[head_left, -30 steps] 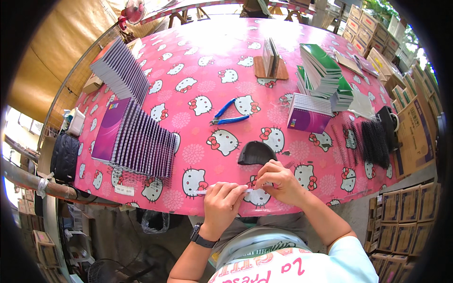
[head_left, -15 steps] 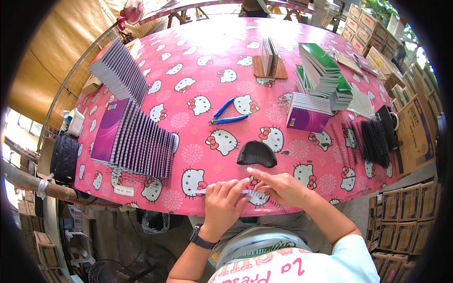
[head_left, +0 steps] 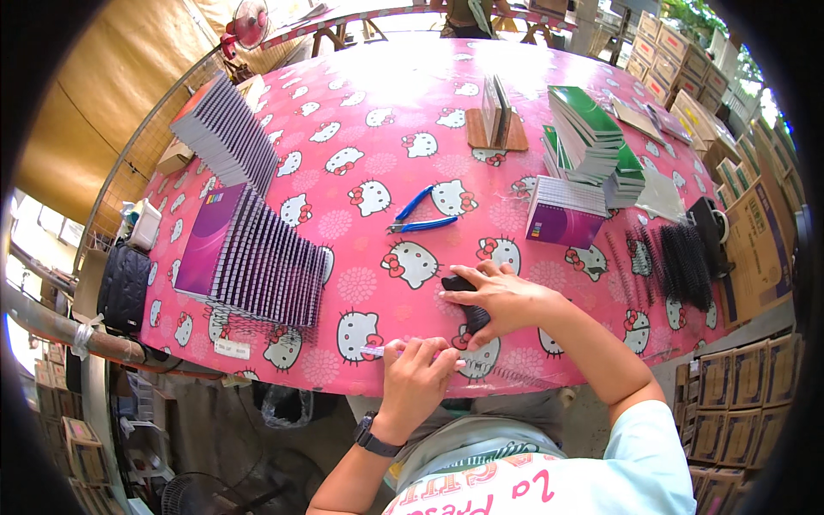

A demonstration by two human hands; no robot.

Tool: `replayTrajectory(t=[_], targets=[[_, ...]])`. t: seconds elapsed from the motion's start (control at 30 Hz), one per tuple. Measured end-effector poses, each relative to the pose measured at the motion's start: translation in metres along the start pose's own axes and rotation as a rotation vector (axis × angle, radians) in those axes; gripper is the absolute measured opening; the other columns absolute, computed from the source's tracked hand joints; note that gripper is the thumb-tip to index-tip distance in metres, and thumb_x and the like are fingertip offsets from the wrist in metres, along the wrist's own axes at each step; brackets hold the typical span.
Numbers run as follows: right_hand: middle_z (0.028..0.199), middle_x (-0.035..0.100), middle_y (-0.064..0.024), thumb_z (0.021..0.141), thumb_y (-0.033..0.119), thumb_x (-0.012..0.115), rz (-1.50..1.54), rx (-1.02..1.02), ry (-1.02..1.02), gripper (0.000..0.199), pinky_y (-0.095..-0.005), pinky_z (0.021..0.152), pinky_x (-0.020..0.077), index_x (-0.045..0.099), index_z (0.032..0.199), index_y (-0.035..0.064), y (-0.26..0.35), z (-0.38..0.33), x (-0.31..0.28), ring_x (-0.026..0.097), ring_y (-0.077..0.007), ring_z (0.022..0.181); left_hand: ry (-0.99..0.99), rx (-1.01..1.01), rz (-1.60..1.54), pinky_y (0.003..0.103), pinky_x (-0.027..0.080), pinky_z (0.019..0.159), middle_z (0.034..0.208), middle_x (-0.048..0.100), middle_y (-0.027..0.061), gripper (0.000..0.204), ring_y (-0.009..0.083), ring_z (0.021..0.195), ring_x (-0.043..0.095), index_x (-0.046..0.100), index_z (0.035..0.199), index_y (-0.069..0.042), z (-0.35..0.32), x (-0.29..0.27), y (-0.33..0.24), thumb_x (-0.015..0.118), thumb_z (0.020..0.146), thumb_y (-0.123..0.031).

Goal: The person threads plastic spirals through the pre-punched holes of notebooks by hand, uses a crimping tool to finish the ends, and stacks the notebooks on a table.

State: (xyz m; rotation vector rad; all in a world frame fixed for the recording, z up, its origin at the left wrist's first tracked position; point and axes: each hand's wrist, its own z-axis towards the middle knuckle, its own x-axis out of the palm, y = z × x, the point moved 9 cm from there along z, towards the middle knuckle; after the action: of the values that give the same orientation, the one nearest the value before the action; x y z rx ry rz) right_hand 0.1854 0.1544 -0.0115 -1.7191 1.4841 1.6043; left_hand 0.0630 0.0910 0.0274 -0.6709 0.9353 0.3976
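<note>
Close to the table's near edge, my left hand (head_left: 416,369) is closed on a notebook (head_left: 372,350) seen edge-on, only a thin pale-purple strip of it showing. From its right end a loose spiral coil (head_left: 515,376) trails toward the right. Farther up and to the right, my right hand (head_left: 498,300) is closed over a black half-round piece (head_left: 475,318), covering most of it. Beyond both hands lie blue-handled cutting pliers (head_left: 423,225) with their handles spread.
Stacks of spiral notebooks (head_left: 270,257) stand at left. Right of centre are a smaller purple notebook stack (head_left: 562,225) and green-covered books (head_left: 592,120). Black coils (head_left: 685,268) lie at far right. A wooden stand (head_left: 511,137) sits farther back on the pink table (head_left: 335,287).
My right hand has left the coil and moved up onto the black half-round piece, which is now gripped and turned. My left hand still holds the notebook near the edge.
</note>
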Motion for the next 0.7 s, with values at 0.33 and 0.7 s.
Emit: replayTrajectory(t=[0.33, 0.7], targets=[[0.148, 0.028, -0.0192, 0.053, 0.035, 0.086, 0.036, 0.096, -0.194, 0.102, -0.0521, 0.103, 0.0341, 0.039, 0.142, 0.0272, -0.011, -0.018, 0.004, 0.031, -0.0391, 0.132, -0.011, 0.013, -0.068, 0.044, 0.029, 0.095, 0.105, 0.062, -0.0023, 0.022, 0.0152, 0.093, 0.059, 0.063, 0.095, -0.016, 0.007, -0.011, -0.005, 0.069, 0.08, -0.031], [0.124, 0.058, -0.0179, 0.066, 0.048, 0.08, 1.189, -0.359, -0.237, 0.053, -0.042, 0.099, 0.0408, 0.072, 0.105, 0.0118, -0.007, -0.045, -0.004, 0.053, -0.0326, 0.116, -0.087, -0.037, -0.009, 0.05, 0.018, 0.103, 0.088, 0.061, -0.0035, 0.033, 0.0167, 0.092, 0.057, 0.065, 0.086, -0.017, -0.006, -0.016, 0.033, 0.081, 0.063, -0.036]])
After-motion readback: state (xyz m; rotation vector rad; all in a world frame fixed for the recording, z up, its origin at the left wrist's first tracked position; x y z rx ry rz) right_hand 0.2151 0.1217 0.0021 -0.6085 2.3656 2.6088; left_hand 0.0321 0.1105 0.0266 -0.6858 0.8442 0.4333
